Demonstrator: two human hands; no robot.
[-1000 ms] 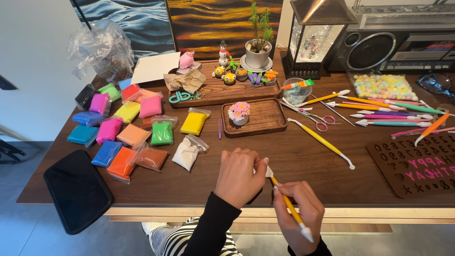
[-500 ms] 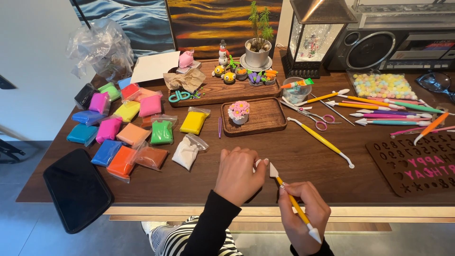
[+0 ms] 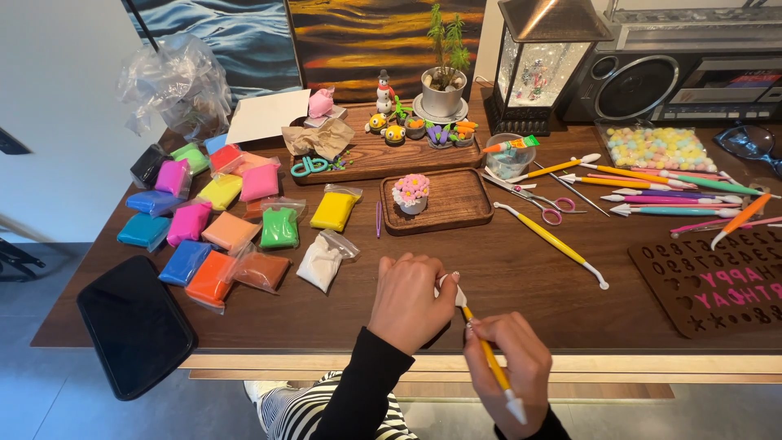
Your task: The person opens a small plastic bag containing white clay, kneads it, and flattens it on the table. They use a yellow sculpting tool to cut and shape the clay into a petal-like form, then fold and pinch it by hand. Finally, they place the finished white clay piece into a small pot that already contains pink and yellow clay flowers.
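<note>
While right hand (image 3: 509,358) grips yellow tool (image 3: 487,358), tip touches left hand (image 3: 411,297).

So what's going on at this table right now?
A person is doing clay craft at a wooden table. The right hand holds a yellow modelling tool like a pen, its tip against a small white piece pinched in the left hand. Bags of coloured clay lie to the left, a small wooden tray with a pink clay flower pot sits ahead, and more modelling tools lie to the right.
</note>
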